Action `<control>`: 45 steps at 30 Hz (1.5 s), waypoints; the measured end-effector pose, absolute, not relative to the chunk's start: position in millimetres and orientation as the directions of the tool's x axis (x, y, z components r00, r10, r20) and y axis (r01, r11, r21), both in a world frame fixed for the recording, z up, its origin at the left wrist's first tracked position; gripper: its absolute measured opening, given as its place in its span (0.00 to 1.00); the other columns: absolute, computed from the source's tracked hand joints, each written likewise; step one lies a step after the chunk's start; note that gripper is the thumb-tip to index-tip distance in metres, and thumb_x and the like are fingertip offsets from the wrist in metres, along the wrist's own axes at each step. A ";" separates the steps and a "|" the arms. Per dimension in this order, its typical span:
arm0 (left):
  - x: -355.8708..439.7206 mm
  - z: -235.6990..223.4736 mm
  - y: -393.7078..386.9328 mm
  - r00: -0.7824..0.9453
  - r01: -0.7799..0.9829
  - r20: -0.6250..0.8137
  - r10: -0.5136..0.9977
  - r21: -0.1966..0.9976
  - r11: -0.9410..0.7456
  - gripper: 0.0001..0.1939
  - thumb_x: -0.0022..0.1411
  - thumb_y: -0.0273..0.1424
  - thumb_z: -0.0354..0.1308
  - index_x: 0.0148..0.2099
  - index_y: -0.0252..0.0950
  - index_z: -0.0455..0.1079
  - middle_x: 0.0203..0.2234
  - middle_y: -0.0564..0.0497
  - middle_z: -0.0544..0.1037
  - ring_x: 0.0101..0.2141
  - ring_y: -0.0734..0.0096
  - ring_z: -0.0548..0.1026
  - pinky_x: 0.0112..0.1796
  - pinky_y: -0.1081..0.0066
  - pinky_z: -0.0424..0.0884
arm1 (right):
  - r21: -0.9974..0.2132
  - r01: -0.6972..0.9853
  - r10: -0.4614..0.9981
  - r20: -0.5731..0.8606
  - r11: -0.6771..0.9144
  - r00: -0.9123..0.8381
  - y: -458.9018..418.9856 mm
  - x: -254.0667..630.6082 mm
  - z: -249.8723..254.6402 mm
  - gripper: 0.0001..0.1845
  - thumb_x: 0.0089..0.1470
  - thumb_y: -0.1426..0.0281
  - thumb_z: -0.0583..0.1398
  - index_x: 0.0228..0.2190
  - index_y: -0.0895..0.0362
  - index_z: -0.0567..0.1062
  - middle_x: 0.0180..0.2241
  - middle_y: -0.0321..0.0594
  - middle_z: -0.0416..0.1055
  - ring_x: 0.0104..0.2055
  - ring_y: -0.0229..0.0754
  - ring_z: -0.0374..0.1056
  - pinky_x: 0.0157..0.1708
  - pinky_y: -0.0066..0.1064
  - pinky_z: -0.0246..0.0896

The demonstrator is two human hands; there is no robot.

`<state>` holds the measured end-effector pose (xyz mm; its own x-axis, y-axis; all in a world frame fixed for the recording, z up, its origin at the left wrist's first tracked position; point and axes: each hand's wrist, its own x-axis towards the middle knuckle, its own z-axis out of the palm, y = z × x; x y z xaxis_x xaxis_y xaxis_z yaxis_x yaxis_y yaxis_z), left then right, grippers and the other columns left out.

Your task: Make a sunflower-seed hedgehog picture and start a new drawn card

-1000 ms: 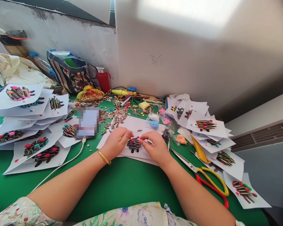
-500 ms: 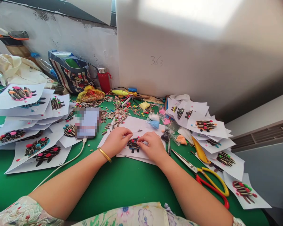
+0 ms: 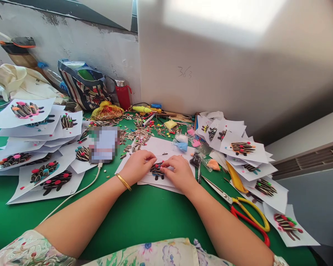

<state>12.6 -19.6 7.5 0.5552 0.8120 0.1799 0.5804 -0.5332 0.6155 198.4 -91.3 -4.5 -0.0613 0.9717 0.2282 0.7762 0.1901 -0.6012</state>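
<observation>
A small hedgehog figure of sunflower seeds [image 3: 157,169], with red and blue dots and dark feet, lies on white paper [image 3: 147,180] in front of me. My left hand [image 3: 138,164] is at its upper left, thumb and fingers pinched; whatever is between them is too small to make out. From the right, my right hand [image 3: 179,170] rests on the paper with thumb and forefinger close together at the figure's edge, and I cannot make out what they hold. A single loose seed [image 3: 164,153] lies on the paper above the figure.
Large scissors [image 3: 233,201] and a yellow cutter [image 3: 235,177] lie right. Sheets with seed hedgehogs are stacked left [image 3: 30,142] and right [image 3: 241,147]. A phone [image 3: 103,146] with a white cable lies left. Loose seeds [image 3: 140,135], bagged clay [image 3: 181,146] and a red flask [image 3: 123,96] stand behind.
Almost nothing differs. Both hands keep their places over the seed figure, the right fingertips shifting very slightly to the left; the view has moved a little.
</observation>
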 end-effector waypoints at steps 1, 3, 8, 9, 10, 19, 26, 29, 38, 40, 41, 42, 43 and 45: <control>12.6 7.3 -19.6 0.554 0.580 0.183 0.812 0.615 -0.534 0.12 0.63 0.35 0.52 0.34 0.38 0.75 0.31 0.51 0.79 0.35 0.66 0.74 0.38 0.68 0.65 | -0.602 0.775 0.971 0.230 0.192 -0.062 -91.4 198.6 -4.3 0.03 0.54 0.67 0.65 0.33 0.51 0.80 0.34 0.36 0.75 0.41 0.43 0.66 0.47 0.37 0.53; 12.7 7.3 -19.8 0.554 0.581 0.184 0.812 0.614 -0.535 0.12 0.63 0.35 0.52 0.34 0.38 0.75 0.31 0.51 0.79 0.35 0.66 0.73 0.38 0.68 0.65 | -0.602 0.775 0.971 0.233 0.193 -0.060 -91.2 198.6 -4.4 0.02 0.54 0.68 0.65 0.33 0.51 0.80 0.34 0.36 0.75 0.42 0.43 0.66 0.47 0.37 0.53; 13.0 8.0 -20.4 0.558 0.585 0.176 0.811 0.610 -0.534 0.12 0.63 0.35 0.52 0.33 0.38 0.75 0.31 0.51 0.79 0.35 0.66 0.74 0.37 0.68 0.65 | -0.588 0.789 0.973 0.226 0.178 -0.051 -89.4 195.2 -6.5 0.02 0.54 0.69 0.65 0.32 0.52 0.80 0.33 0.37 0.75 0.42 0.44 0.66 0.45 0.36 0.54; 13.0 8.0 -20.4 0.558 0.584 0.177 0.811 0.610 -0.535 0.12 0.63 0.35 0.52 0.33 0.38 0.75 0.31 0.51 0.79 0.35 0.66 0.74 0.38 0.68 0.65 | -0.585 0.792 0.973 0.227 0.178 -0.051 -89.4 194.4 -6.7 0.02 0.54 0.69 0.65 0.32 0.52 0.80 0.33 0.37 0.75 0.42 0.44 0.66 0.45 0.36 0.54; 12.8 8.0 -20.3 0.558 0.584 0.179 0.811 0.609 -0.536 0.12 0.63 0.35 0.52 0.33 0.38 0.75 0.31 0.51 0.79 0.35 0.66 0.74 0.38 0.68 0.65 | -0.582 0.793 0.972 0.231 0.180 -0.052 -89.6 193.9 -6.6 0.02 0.54 0.68 0.65 0.32 0.52 0.80 0.33 0.38 0.75 0.41 0.44 0.66 0.45 0.36 0.54; 12.2 9.3 -20.6 0.542 0.594 0.181 0.821 0.609 -0.526 0.13 0.63 0.36 0.51 0.34 0.38 0.75 0.31 0.51 0.79 0.36 0.65 0.74 0.38 0.68 0.66 | -0.530 0.836 0.950 0.312 0.144 0.034 -85.4 227.6 2.0 0.10 0.61 0.67 0.57 0.36 0.52 0.80 0.37 0.39 0.75 0.42 0.44 0.66 0.43 0.36 0.55; 12.4 11.9 -21.6 0.539 0.599 0.176 0.824 0.608 -0.522 0.13 0.63 0.36 0.51 0.34 0.38 0.75 0.32 0.51 0.80 0.36 0.65 0.74 0.39 0.67 0.66 | -0.275 0.957 0.949 0.267 -0.092 0.168 -81.0 249.5 2.0 0.10 0.59 0.69 0.58 0.38 0.50 0.80 0.40 0.41 0.74 0.46 0.48 0.62 0.41 0.38 0.49; 12.9 12.8 -22.1 0.536 0.600 0.174 0.826 0.609 -0.518 0.14 0.63 0.37 0.50 0.34 0.38 0.75 0.32 0.51 0.80 0.36 0.65 0.74 0.39 0.67 0.67 | -0.219 0.972 0.960 0.244 -0.087 0.141 -81.2 245.5 0.7 0.10 0.58 0.68 0.60 0.39 0.48 0.80 0.40 0.41 0.74 0.46 0.48 0.62 0.42 0.39 0.48; 13.2 12.8 -23.1 0.533 0.584 0.203 0.821 0.615 -0.531 0.14 0.63 0.36 0.50 0.33 0.38 0.75 0.31 0.50 0.80 0.35 0.64 0.74 0.38 0.67 0.68 | -0.248 0.969 0.938 0.341 0.021 0.067 -79.0 240.7 -6.7 0.03 0.55 0.69 0.62 0.30 0.52 0.78 0.36 0.41 0.74 0.44 0.48 0.61 0.43 0.41 0.47; 12.9 11.6 -22.5 0.534 0.578 0.210 0.819 0.615 -0.536 0.13 0.63 0.36 0.51 0.33 0.38 0.75 0.31 0.50 0.79 0.35 0.64 0.74 0.37 0.67 0.68 | -0.282 0.959 0.925 0.374 0.036 0.075 -79.8 240.4 -5.2 0.03 0.55 0.68 0.62 0.31 0.52 0.77 0.36 0.41 0.74 0.44 0.49 0.61 0.43 0.41 0.48; 12.7 10.8 -22.1 0.535 0.576 0.213 0.817 0.616 -0.538 0.13 0.63 0.36 0.51 0.33 0.38 0.75 0.31 0.51 0.79 0.35 0.65 0.74 0.37 0.67 0.68 | -0.297 0.954 0.922 0.379 0.043 0.076 -80.4 240.0 -3.8 0.04 0.56 0.67 0.62 0.30 0.52 0.77 0.36 0.42 0.74 0.44 0.49 0.61 0.43 0.41 0.48; 12.5 10.0 -21.7 0.535 0.573 0.217 0.817 0.616 -0.540 0.13 0.63 0.36 0.52 0.34 0.38 0.75 0.31 0.51 0.79 0.35 0.65 0.74 0.38 0.67 0.68 | -0.314 0.948 0.923 0.376 0.049 0.076 -81.3 239.2 -2.0 0.05 0.57 0.66 0.61 0.30 0.53 0.77 0.35 0.42 0.74 0.44 0.49 0.61 0.43 0.41 0.48; 12.4 9.4 -21.6 0.534 0.569 0.223 0.816 0.619 -0.541 0.12 0.63 0.36 0.52 0.34 0.38 0.75 0.31 0.51 0.79 0.35 0.65 0.74 0.38 0.67 0.68 | -0.334 0.941 0.927 0.368 0.056 0.075 -82.4 237.9 0.2 0.07 0.57 0.65 0.61 0.30 0.53 0.77 0.35 0.41 0.74 0.44 0.49 0.62 0.43 0.40 0.49; 12.4 8.9 -22.2 0.539 0.543 0.243 0.806 0.632 -0.553 0.12 0.64 0.36 0.53 0.35 0.38 0.75 0.32 0.51 0.79 0.36 0.65 0.74 0.38 0.67 0.67 | -0.388 0.918 0.933 0.354 0.083 0.066 -85.5 233.4 5.1 0.08 0.58 0.65 0.59 0.30 0.53 0.76 0.36 0.41 0.74 0.44 0.48 0.62 0.44 0.40 0.49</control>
